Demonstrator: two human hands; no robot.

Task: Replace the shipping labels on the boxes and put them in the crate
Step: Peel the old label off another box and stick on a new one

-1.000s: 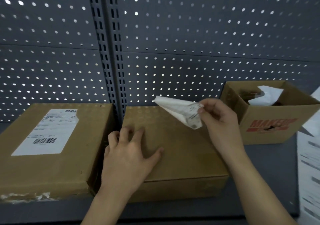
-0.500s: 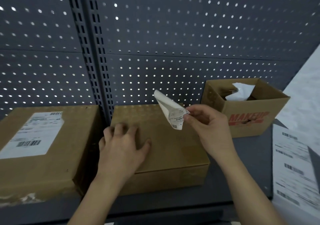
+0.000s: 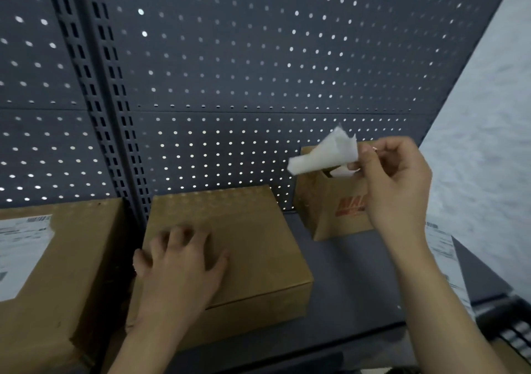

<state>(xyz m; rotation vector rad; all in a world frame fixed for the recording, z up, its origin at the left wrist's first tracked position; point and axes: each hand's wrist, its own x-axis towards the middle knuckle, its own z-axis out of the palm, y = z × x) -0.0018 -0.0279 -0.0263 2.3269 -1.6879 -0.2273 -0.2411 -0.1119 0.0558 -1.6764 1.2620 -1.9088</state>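
On the shelf [image 3: 344, 281], the middle box [image 3: 258, 244] is pressed by the left hand [image 3: 181, 264] — fingers spread flat on its lid. A crumpled label [image 3: 324, 155] is pinched by the right hand [image 3: 396, 184] — held above the open box [image 3: 336, 209] at right.

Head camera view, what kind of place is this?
Likely a stockroom or shipping area: a perforated metal shelf back, cardboard boxes on the shelf, one bearing a shipping label, and the right hand pinching a peeled label.
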